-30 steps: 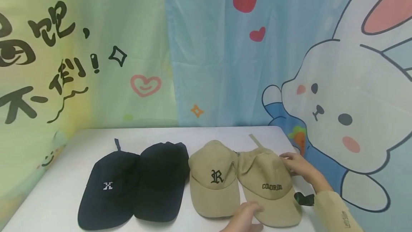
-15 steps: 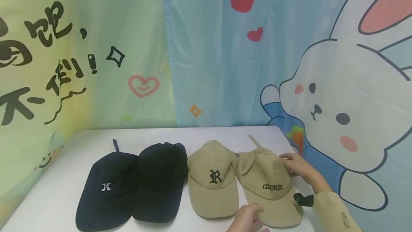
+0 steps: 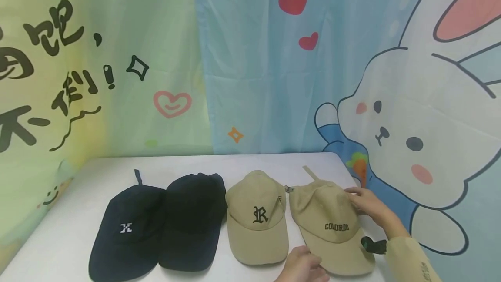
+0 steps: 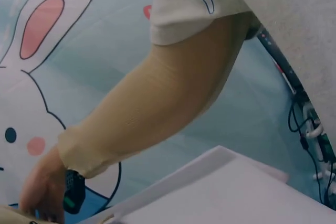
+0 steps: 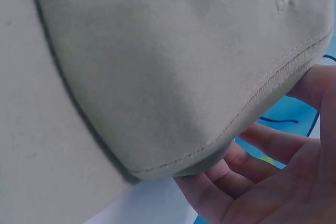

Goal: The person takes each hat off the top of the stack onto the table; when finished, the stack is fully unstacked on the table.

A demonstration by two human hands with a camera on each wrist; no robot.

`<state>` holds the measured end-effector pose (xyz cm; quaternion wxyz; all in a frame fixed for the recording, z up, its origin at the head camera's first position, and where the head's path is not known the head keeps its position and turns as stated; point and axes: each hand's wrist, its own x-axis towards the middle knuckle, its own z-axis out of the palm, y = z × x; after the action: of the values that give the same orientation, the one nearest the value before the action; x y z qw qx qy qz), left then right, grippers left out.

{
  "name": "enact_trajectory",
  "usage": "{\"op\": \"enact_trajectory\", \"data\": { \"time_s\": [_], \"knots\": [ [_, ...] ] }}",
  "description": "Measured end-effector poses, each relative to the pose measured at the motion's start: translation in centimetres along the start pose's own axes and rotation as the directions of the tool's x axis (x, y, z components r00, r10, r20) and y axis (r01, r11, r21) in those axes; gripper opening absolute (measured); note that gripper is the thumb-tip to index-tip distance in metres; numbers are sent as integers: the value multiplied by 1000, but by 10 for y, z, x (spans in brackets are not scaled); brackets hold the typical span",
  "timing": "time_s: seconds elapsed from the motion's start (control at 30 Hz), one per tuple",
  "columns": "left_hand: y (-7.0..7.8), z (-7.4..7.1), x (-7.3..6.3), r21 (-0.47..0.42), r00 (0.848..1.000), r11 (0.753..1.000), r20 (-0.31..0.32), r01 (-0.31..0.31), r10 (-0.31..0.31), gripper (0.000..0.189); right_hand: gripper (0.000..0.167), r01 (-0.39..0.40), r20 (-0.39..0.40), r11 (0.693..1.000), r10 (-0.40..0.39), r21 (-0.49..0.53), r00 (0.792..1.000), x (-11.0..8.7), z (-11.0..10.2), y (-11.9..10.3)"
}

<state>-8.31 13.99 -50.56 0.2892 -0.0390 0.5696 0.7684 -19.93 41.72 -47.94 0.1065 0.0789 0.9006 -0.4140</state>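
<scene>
A beige baseball cap (image 3: 332, 212) lettered COLORADO lies at the right end of a row of caps, brim toward me. My left hand (image 3: 300, 265) holds the front left corner of its brim, fingers bent at the edge. On the cap's right side, my right hand (image 3: 368, 206) grips the rim. The right wrist view shows this hand's bent fingers (image 5: 252, 142) partly under the cap's stitched rim, with the thumb at the edge. To the left lies another beige cap (image 3: 258, 219) with a black R. In the left wrist view, my left hand is hidden.
Two dark caps, one with a white mark (image 3: 127, 229) and one plain (image 3: 192, 225), lie on the left, touching each other. All the caps rest on a white table (image 3: 274, 162). Behind it hangs a printed curtain (image 3: 250, 77) with a rabbit. Cables (image 4: 304, 135) hang behind me.
The COLORADO cap has shifted slightly right with both hands, and the gap between it and the R cap is wider. The head view has turned a little to the right.
</scene>
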Motion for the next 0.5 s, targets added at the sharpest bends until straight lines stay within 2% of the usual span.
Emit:
{"op": "enact_trajectory", "data": {
  "time_s": [0.03,0.07,0.23,0.37,0.5],
  "knots": [
    [-2,2,0,-160,998,987,-53,33,-42,53,61,-4,-3,1000,4,5,1000,-2,-1,0],
    [-4,3,1,-214,997,976,-64,30,-45,54,62,-14,-9,1000,15,11,1000,-4,-2,0],
    [-8,6,8,-264,994,964,-109,-20,-9,46,72,-24,-28,999,25,28,999,-13,-10,-3],
    [-8,7,13,-286,994,956,-107,-66,36,43,79,26,-43,999,-25,38,999,-19,-19,-12],
    [-7,11,16,-283,989,951,-113,-123,94,41,77,80,-61,997,-79,8,995,-21,-28,-22]
  ]
}}
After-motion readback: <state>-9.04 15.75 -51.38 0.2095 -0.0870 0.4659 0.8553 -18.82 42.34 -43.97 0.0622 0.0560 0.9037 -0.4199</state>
